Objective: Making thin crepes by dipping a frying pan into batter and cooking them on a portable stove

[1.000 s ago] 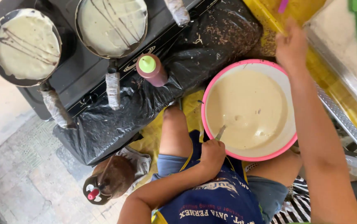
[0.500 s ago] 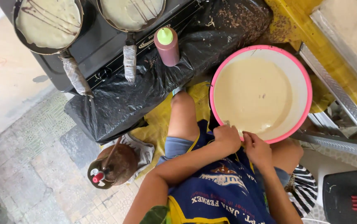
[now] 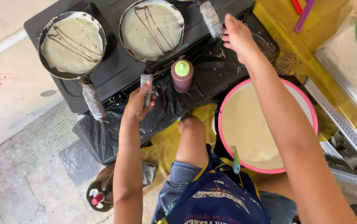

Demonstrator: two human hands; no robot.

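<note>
I see, up and left of my left hand, a round black pan of pale batter streaked with chocolate on the black stove. That hand is closed around the wrapped handle of the second round black pan of streaked batter. Just right of it stands a brown squeeze bottle with a green cap. My right hand is half open, fingers touching a third wrapped pan handle; below its forearm sits the pink-rimmed bowl of cream batter.
</note>
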